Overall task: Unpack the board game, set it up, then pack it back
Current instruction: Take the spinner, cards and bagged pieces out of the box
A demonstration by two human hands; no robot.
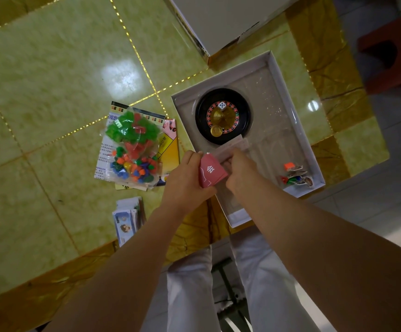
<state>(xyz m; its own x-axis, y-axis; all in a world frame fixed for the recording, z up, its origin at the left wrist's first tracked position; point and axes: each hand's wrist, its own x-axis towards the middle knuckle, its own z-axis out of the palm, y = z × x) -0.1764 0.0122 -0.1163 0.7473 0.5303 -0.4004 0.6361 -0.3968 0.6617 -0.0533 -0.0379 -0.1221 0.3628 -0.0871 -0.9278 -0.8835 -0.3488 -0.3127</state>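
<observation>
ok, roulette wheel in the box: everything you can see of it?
Round roulette wheel: glossy black rim, red-black-green number ring, gold centre, plastic by the look. It lies flat in the clear insert of the white box. A white die rests on its ring at the far side, a gold coin at the near side. The left hand and right hand hold pink cards by its near edge, neither touching it.

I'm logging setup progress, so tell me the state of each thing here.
box, open
lid, off, lying on table
wheel, seated in box, die on it
cards, held by left grip and right grip
bag of pieces, lying on leaflet
banknotes, stacked on table
</observation>
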